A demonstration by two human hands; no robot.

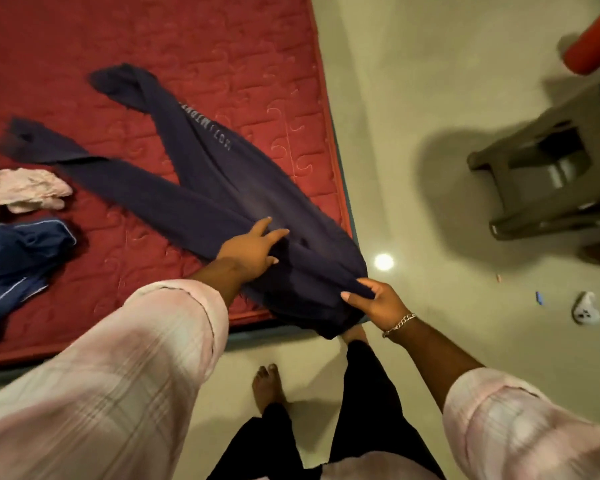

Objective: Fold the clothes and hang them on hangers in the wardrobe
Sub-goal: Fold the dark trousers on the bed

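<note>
Dark navy trousers [201,174] with pale lettering down one leg lie spread on the red mattress [222,46], legs pointing away, waist hanging over the near corner. My left hand [253,249] rests on the trousers near the waist, fingers extended and the thumb tucked against the cloth. My right hand [374,299] pinches the waist edge at the mattress corner; a chain bracelet is on that wrist.
A crumpled pink garment [25,190] and a dark blue garment with white piping [18,258] lie at the mattress's left. A grey plastic stool [548,171] stands on the floor at right, below a red cylinder [593,39]. Small items [586,306] litter the floor.
</note>
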